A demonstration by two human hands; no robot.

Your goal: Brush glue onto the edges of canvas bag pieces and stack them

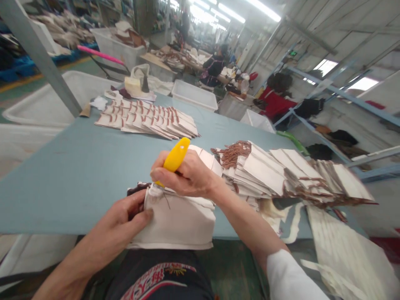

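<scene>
My right hand [189, 175] is closed round a tool with a yellow handle [176, 155]. Its lower end meets the top left corner of a cream fabric or leather piece [184, 225], and the tip is too small to make out. A dark loose thread hangs at that corner. The left edge of the same piece is pinched between thumb and fingers of my left hand [129, 218]. Dark brown material [139, 188] shows behind this edge. The piece overhangs the near edge of the blue-green table [87, 175].
Overlapping cream pieces with brown edges [143, 118] lie at the back left of the table. More stacks [262, 171] with brown strips [236, 153] lie to the right. White plastic bins [195, 96] stand beyond the far edge. A person [214, 66] works in the background.
</scene>
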